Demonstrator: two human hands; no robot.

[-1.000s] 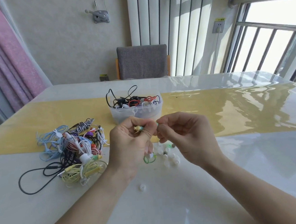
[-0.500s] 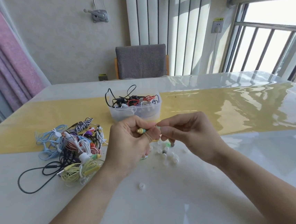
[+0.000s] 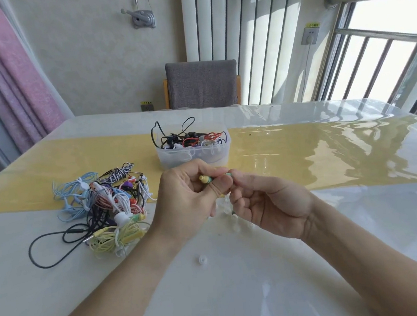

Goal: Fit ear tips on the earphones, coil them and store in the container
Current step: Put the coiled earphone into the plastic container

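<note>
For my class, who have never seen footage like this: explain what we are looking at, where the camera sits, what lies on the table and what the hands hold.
There is no machine here. A person wears one wide-angle camera on the head, looking forward and down, so you see their own two bare arms. The left hand pinches a small yellow-and-green earbud; the right hand pinches at its other end, what it holds being too small to tell. On the table lie a pile of tangled earphones, a clear container already holding coiled earphones, and loose ear tips, some partly hidden under the hands.
</note>
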